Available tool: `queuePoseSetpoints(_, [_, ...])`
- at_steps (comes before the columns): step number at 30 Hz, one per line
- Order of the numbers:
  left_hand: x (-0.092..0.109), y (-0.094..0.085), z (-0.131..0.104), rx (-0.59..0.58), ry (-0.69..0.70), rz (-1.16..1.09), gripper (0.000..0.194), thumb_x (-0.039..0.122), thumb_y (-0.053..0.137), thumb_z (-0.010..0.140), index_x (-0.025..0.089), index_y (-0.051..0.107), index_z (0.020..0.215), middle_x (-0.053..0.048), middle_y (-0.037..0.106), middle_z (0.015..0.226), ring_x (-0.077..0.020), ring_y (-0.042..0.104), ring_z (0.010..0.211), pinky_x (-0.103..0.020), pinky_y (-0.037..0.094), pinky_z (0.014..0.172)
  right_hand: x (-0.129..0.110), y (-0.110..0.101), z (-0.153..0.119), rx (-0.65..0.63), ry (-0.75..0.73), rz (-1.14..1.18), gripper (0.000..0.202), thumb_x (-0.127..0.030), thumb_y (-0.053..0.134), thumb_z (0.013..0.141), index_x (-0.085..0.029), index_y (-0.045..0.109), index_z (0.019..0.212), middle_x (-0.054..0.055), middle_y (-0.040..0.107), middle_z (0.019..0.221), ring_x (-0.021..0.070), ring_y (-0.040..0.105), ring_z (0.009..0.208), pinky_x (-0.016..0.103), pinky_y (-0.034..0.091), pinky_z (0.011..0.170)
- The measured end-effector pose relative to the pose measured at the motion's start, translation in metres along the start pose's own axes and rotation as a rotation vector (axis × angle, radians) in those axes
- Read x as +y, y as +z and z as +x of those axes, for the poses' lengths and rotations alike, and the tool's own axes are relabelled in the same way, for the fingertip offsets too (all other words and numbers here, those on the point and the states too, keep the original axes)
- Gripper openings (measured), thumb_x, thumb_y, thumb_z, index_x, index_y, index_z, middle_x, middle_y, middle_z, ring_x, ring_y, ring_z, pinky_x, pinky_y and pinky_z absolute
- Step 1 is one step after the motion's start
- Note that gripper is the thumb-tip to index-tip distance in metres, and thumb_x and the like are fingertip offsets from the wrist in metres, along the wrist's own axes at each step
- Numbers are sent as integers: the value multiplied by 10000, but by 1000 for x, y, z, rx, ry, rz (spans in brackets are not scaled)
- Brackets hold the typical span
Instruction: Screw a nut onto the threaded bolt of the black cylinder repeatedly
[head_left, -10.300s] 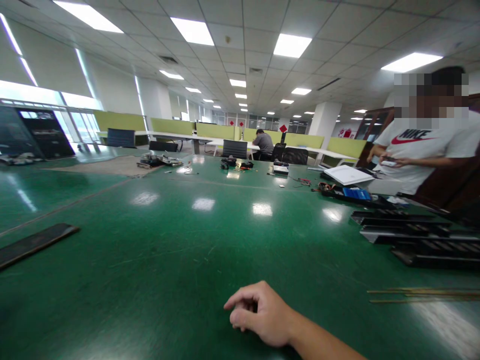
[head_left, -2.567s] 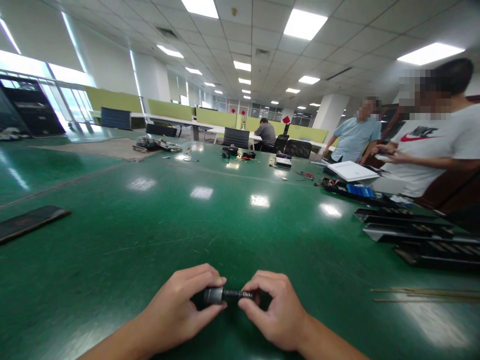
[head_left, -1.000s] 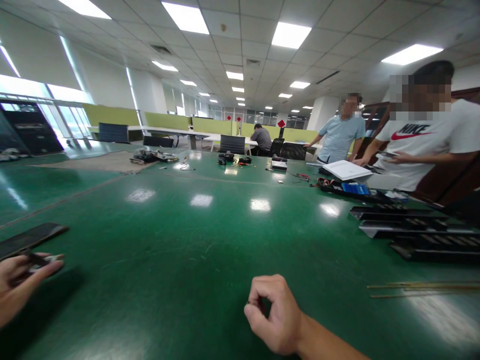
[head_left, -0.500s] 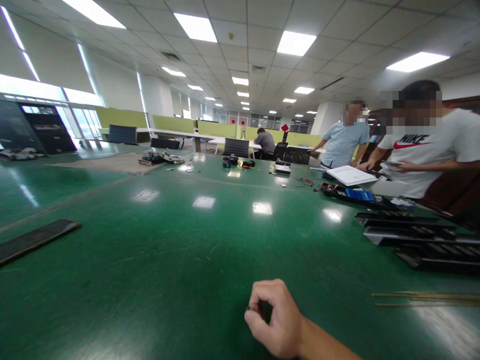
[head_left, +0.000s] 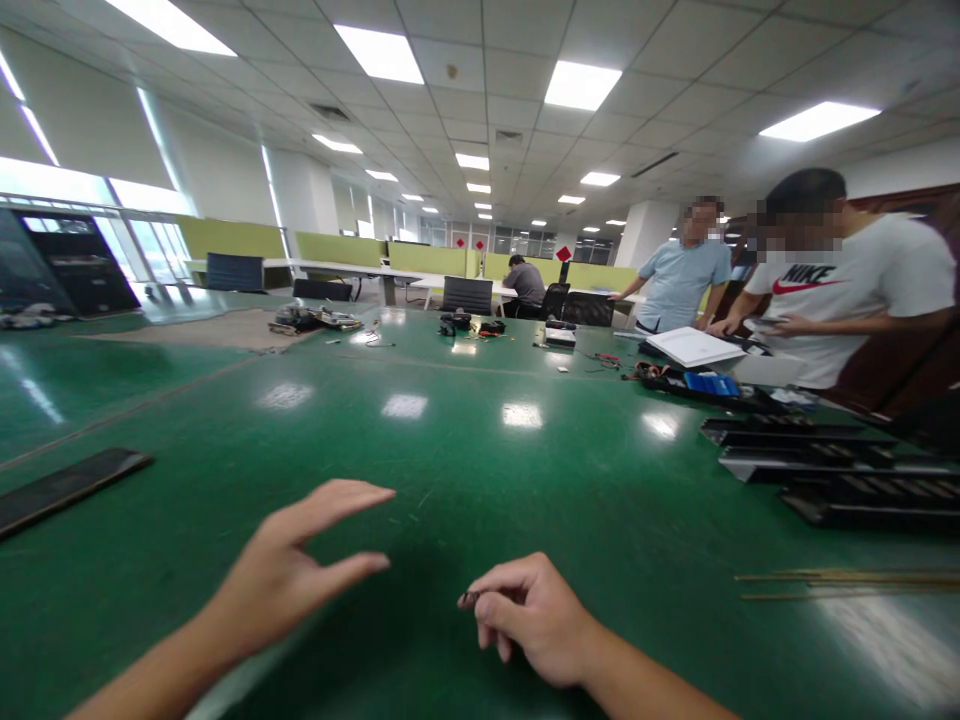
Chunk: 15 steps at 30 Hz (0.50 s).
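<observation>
My left hand (head_left: 281, 575) is held over the green table (head_left: 360, 420), thumb and fingers wide apart, with nothing between them. To its right, at the lower middle of the view, my right hand (head_left: 529, 610) is closed in a pinch. A small dark thing (head_left: 469, 599) shows at its fingertips, too small to make out. The two hands do not touch each other.
A dark flat bar (head_left: 71, 488) lies at the left. Black metal channels (head_left: 832, 465) and thin brass-coloured rods (head_left: 847, 577) lie at the right. Tools and small parts (head_left: 465, 325) sit toward the far edge. Two people stand at the far right, one beside a white box (head_left: 695, 346).
My left hand has come into view from the lower left, fingers spread. My right hand has turned slightly, and the dark thing at its fingertips shows more. The whole view has shifted a little.
</observation>
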<state>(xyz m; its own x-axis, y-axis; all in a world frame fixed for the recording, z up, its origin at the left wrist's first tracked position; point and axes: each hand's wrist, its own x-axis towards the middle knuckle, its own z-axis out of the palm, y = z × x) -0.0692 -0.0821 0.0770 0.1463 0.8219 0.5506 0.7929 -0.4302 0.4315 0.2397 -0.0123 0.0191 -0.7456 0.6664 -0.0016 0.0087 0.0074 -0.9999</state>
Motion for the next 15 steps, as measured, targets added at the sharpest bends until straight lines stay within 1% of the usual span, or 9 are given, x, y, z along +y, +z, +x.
queuePoseSetpoints(1, [14,21,7,-117,82,-117,679,391,848,764,309,589,1386,-42,659,1357,-272,600,1270,-437,511,1081,1,-2,0,-18,-18,16,490,-578,734,845,-95,773,924,38,665,644,83,507,434,186,356,417])
queuePoseSetpoints(2, [29,43,13,-166,167,-255,715,368,867,746,313,586,1401,-49,679,1333,-269,590,1290,-437,496,1104,2,-3,0,-29,-38,36,516,-604,735,837,-92,768,890,42,668,643,83,512,430,187,354,414])
queuePoseSetpoints(3, [44,62,19,-207,237,-391,623,317,848,777,329,628,1359,-37,721,1262,-248,625,1249,-427,496,1106,2,-5,0,-28,-58,59,544,-633,729,831,-90,756,842,45,666,636,85,515,426,189,354,412])
queuePoseSetpoints(4, [58,79,23,-219,251,-498,442,247,784,848,361,694,1265,-8,757,1183,-212,674,1172,-412,498,1102,3,-7,1,-13,-75,82,569,-657,713,834,-91,738,791,46,660,626,85,515,422,190,354,411])
queuePoseSetpoints(7, [82,109,27,-98,102,-691,308,190,716,900,352,758,1159,-7,784,1087,-189,710,1094,-344,565,993,5,-10,3,52,-99,139,601,-676,653,878,-100,684,708,41,645,610,79,504,414,188,353,408])
queuePoseSetpoints(9, [85,116,22,-76,-15,-699,307,210,734,885,335,758,1166,-16,775,1117,-188,721,1068,-308,581,951,6,-9,5,59,-98,158,590,-663,642,896,-96,691,740,40,646,611,76,495,406,183,344,399])
queuePoseSetpoints(11, [81,116,15,-85,-72,-670,302,227,743,876,324,754,1162,-11,770,1127,-176,735,1029,-279,583,939,7,-7,5,27,-93,168,581,-653,661,887,-86,705,772,43,654,616,72,490,400,180,337,398])
queuePoseSetpoints(13, [69,108,5,-86,-78,-618,247,248,731,886,315,760,1122,2,777,1095,-163,741,1004,-254,582,929,7,-6,4,-25,-72,172,592,-658,663,882,-72,722,821,59,676,642,66,493,400,173,318,400])
queuePoseSetpoints(15, [48,88,-4,-63,-85,-517,187,278,687,922,304,757,1094,10,776,1074,-157,736,1005,-245,576,932,7,-6,4,-83,-32,190,630,-677,632,893,-59,738,945,86,708,695,65,513,407,168,288,400])
